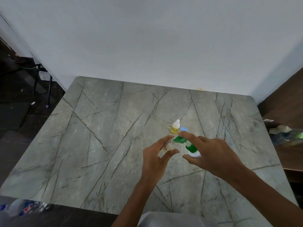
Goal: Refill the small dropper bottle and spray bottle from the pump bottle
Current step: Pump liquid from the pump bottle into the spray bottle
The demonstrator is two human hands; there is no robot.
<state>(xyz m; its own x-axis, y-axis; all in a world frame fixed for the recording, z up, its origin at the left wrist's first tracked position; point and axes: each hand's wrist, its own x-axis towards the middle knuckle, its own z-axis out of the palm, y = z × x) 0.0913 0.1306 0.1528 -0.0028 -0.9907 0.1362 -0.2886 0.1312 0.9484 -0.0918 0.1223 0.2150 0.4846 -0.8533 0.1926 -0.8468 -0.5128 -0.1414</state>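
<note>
On the bench [98, 145], the dropper bottle [175, 127] is standing just behind the pump bottle [191, 149]. The left grip [155, 155] is holding the spray bottle [170, 145] left of the pump bottle; the right grip [211, 153] is resting on its top.

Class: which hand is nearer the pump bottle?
Right. The right hand rests on top of the pump bottle; the left hand is just to its left, holding a small clear bottle.
</note>
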